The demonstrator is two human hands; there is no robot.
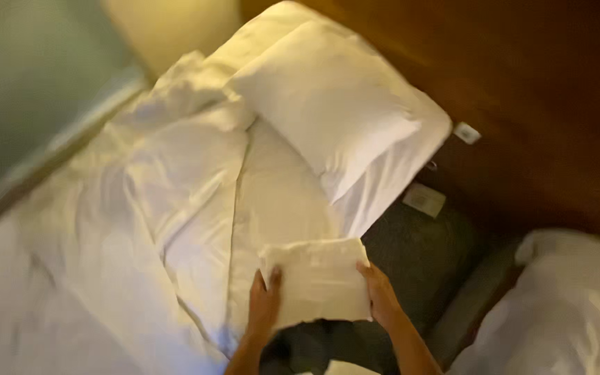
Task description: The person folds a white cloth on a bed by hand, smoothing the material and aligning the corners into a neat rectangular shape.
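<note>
White folded towel [317,281]: one | left hand [264,305], right hand [382,297]: fingers pinching its edges | pillows [328,97]: two stacked

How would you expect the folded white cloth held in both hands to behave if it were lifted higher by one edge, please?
The folded white cloth is probably floppy: its lower edge already droops between the left hand and right hand. It seems light, as fingertips alone support it. It would likely unfold rather than stay flat.
</note>
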